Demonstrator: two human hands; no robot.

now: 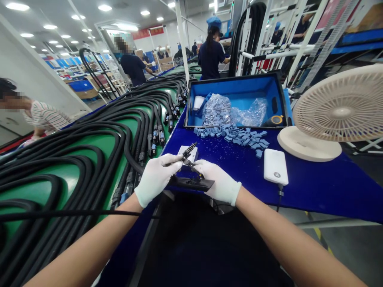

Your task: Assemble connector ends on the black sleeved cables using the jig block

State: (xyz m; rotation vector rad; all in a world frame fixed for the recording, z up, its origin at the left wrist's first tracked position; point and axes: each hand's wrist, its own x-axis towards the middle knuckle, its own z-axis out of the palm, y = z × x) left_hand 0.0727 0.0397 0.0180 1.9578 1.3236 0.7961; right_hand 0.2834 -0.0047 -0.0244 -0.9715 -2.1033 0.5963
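My left hand [157, 177], in a white glove, pinches a black ribbed connector [189, 150] between thumb and fingers. The connector's ridged end points up and away from me. Close beside it, my gloved right hand [221, 181] is closed, its fingertips at the connector's lower end on a small dark piece with a yellow spot that I cannot make out. Just below both hands lies a flat black bar [194, 183] at the table's near edge. Behind the connector sits a small white block [193, 154], partly hidden by it.
Loose blue clips [236, 135] are heaped before a blue bin [239, 89] holding bagged clips and a tape roll [275, 120]. A white power bank [275, 166] and a fan [341, 111] stand right. Black hoses [89, 159] cover the green table left. Several people are around.
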